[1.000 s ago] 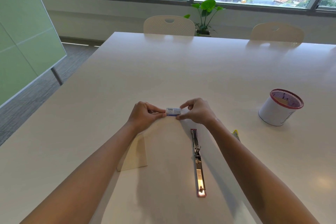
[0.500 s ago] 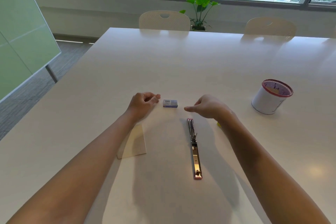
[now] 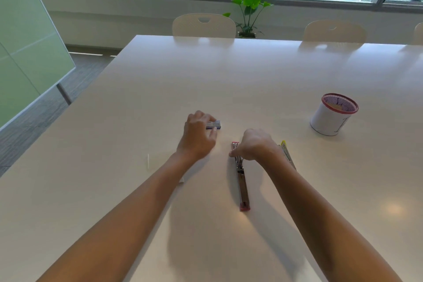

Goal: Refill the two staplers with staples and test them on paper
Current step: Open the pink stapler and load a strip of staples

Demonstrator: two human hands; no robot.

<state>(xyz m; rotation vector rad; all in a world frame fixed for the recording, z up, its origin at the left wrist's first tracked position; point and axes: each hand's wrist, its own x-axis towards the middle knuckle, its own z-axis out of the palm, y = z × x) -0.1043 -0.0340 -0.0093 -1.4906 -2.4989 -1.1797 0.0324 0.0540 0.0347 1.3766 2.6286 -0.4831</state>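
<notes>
Both hands at work over an opened stapler and a staple box on a white bench.

Nearest lies the opened stapler (image 3: 240,181), flat, its long axis running near to far, red tip toward the viewer. The right hand (image 3: 255,145) rests its curled fingers on the far end; whether that grip pinches the metal I cannot tell. Just right of this hand, partly hidden by the wrist, a second stapler (image 3: 286,152) with a yellow tip points away. Left of the arms, a sheet of paper (image 3: 160,167) is nearly lost against the bench (image 3: 229,80). Farther on, the left hand (image 3: 198,135) pinches the small staple box (image 3: 214,125) between thumb and fingers; its label print is too blurred to read. Well to the right stands a white mesh cup (image 3: 332,114) with a red rim. Beyond the bench: two chairs (image 3: 203,25), a potted plant (image 3: 250,14), windows.
</notes>
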